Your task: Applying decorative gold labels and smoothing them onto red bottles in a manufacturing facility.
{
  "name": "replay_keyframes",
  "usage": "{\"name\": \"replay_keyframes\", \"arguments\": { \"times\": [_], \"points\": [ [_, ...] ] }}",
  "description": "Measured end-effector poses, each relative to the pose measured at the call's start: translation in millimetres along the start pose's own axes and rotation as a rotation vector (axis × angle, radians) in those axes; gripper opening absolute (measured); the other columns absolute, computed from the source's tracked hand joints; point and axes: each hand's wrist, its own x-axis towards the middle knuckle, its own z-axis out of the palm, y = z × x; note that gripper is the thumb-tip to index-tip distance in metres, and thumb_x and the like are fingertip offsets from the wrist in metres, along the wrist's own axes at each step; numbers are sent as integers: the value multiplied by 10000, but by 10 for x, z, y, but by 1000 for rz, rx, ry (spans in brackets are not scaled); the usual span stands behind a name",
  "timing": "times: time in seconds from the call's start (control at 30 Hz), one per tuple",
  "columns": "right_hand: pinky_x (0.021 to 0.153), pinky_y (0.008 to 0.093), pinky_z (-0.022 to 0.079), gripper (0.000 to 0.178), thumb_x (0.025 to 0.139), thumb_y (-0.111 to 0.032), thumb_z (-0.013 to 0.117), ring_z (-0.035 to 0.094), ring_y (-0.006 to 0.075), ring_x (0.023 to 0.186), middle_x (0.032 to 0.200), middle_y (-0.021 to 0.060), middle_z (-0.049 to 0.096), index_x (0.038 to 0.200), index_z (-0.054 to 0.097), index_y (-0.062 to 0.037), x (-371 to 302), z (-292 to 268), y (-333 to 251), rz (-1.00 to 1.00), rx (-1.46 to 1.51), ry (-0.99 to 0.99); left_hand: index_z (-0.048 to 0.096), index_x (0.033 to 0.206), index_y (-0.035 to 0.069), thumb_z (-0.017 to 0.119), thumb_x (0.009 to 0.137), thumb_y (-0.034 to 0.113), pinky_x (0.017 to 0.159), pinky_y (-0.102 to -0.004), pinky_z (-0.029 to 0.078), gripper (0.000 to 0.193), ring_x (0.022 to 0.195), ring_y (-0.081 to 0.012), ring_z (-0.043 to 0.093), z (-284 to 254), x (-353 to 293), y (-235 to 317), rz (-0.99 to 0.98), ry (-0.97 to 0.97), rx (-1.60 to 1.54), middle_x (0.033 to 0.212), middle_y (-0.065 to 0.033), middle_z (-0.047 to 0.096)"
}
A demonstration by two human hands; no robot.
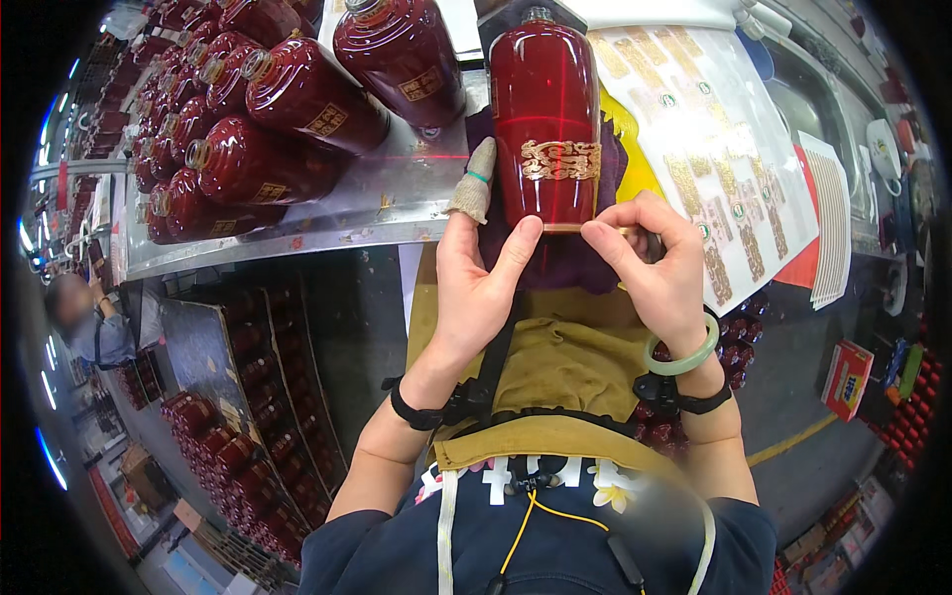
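Observation:
A deep red glass bottle [543, 89] lies in front of me, its neck pointing away and its base toward me. An ornate gold decal [561, 161] sits on its upper face, crossed by thin red light lines. My left hand [474, 273] grips the bottle's left side near the base, thumb at the bottom edge. A cloth finger cover [473, 183] with a green band wraps its index finger. My right hand [659, 263] is closed at the base's right corner, thumb against the edge; its other fingers are partly hidden. Dark purple cloth [573, 270] lies beneath the bottle.
Many red bottles [312, 99] stand on the metal table [397, 210] to the left. White sheets of gold decals [729, 129] lie at right, beside a yellow cloth [643, 178]. Racks of bottles [268, 387] stand below left. A person [99, 327] is at far left.

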Motion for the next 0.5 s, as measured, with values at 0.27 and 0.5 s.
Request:
{"name": "replay_keyframes", "arguments": {
  "times": [0.27, 0.5],
  "points": [
    [584, 257, 345, 168, 881, -144, 826, 451, 70, 639, 726, -8, 582, 842, 735, -8, -18, 50, 40, 39, 49, 27, 310, 1575, -80, 650, 988, 38, 1246, -381, 261, 688, 1513, -244, 346, -4, -15, -10, -5, 18, -55, 1631, -200, 371],
    [584, 250, 361, 161, 888, -129, 819, 480, 66, 644, 739, -3, 604, 846, 727, -4, -23, 52, 66, 43, 65, 35, 268, 1591, -73, 590, 1007, -2, 1245, -395, 269, 670, 1507, -242, 354, -1, -6, -13, 4, -19, 30, 1651, -183, 332]
  ]
}}
